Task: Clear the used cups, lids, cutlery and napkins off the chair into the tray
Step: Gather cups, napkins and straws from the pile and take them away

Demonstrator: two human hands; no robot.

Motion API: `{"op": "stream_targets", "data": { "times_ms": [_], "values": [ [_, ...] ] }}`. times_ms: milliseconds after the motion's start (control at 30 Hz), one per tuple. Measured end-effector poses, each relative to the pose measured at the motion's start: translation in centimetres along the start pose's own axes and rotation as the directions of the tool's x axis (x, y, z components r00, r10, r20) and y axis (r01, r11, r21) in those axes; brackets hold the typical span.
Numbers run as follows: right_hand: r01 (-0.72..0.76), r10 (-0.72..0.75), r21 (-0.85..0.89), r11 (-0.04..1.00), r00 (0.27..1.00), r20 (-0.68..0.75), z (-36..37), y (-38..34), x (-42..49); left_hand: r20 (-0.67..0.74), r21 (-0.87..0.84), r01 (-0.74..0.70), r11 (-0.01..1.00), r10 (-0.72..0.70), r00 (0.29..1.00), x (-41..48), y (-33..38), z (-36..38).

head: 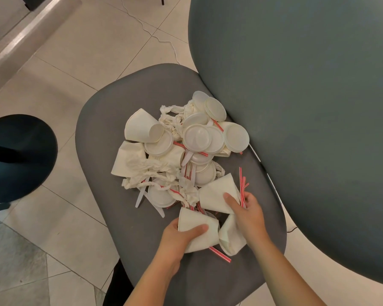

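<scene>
A grey chair seat (97, 133) carries a heap of white paper cups, round lids (236, 136), crumpled napkins (150, 168), plastic cutlery (140, 196) and red-striped straws (241, 182). My left hand (177, 239) grips a flattened paper cup (197, 226) at the near edge of the heap. My right hand (245, 214) holds another white cup (217, 193) with a few straws against its fingers. A third crushed cup (231, 237) lies between my wrists. No tray is in view.
A large grey-green round table top (307, 96) overhangs the chair's right side. A dark round stool or base (18, 155) stands on the tiled floor at left. A thin white cable (146, 29) runs across the floor beyond the chair.
</scene>
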State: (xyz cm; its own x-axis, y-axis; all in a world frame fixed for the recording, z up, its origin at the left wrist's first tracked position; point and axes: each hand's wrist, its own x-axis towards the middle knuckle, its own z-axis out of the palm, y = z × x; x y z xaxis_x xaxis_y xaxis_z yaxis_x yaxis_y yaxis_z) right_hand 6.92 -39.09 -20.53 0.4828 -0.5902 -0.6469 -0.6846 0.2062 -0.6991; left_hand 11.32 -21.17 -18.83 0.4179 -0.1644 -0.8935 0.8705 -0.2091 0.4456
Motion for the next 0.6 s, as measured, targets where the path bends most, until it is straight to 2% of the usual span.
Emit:
{"op": "stream_targets", "data": {
  "times_ms": [167,300,433,533,600],
  "values": [
    [0.034,-0.039,0.095,0.995,0.998,0.047,0.8,0.2,-0.8,0.013,0.024,-0.035,0.999,0.034,0.999,-0.2,-0.6,-0.5],
    [0.071,-0.074,0.116,0.991,0.997,0.022,1.5,0.1,-0.9,0.02,0.037,-0.084,0.996,0.084,0.996,0.1,-0.3,-1.0],
    [0.199,-0.199,-0.017,0.98,0.98,0.008,2.0,-0.6,-0.1,0.03,0.039,-0.108,0.993,0.107,0.994,0.4,0.3,-1.4],
    [0.2,-0.2,-0.096,0.975,0.98,0.014,2.1,-1.0,0.8,0.043,0.041,-0.114,0.993,0.112,0.993,0.8,0.5,-1.4],
    [0.191,-0.191,-0.08,0.978,0.981,0.007,1.9,-1.1,1.1,0.047,0.038,-0.117,0.992,0.116,0.992,1.0,0.7,-1.3]
  ]
}}
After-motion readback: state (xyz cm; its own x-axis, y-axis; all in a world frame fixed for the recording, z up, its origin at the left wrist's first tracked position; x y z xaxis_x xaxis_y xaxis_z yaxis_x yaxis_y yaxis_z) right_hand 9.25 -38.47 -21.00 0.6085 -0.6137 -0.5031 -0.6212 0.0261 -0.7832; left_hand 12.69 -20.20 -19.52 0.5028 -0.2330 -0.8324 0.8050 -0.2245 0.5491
